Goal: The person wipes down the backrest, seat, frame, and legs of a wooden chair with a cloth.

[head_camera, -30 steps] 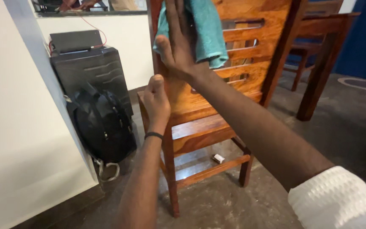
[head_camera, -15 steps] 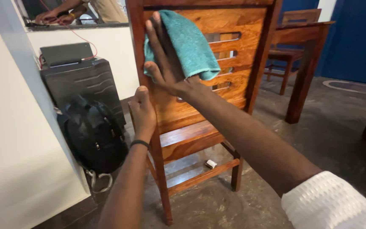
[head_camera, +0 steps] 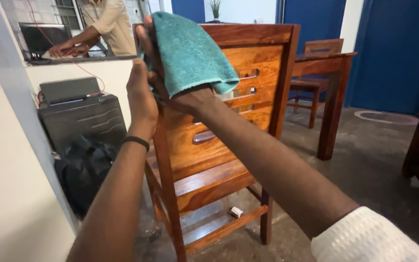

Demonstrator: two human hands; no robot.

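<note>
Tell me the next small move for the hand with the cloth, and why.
Probably slide the teal cloth rightward along the chair's top rail. The right hand presses it at the rail's left corner, the left hand steadies that post, and the rest of the rail lies uncovered.

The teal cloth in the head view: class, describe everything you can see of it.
The teal terry cloth looks soft and nubbly, plain in colour, with a stitched edge along its lower side. It drapes over the right hand, covering most of it, and is pressed against the upper left corner of the glossy brown wooden chair back. The left hand grips the chair's post just beside it.
</note>
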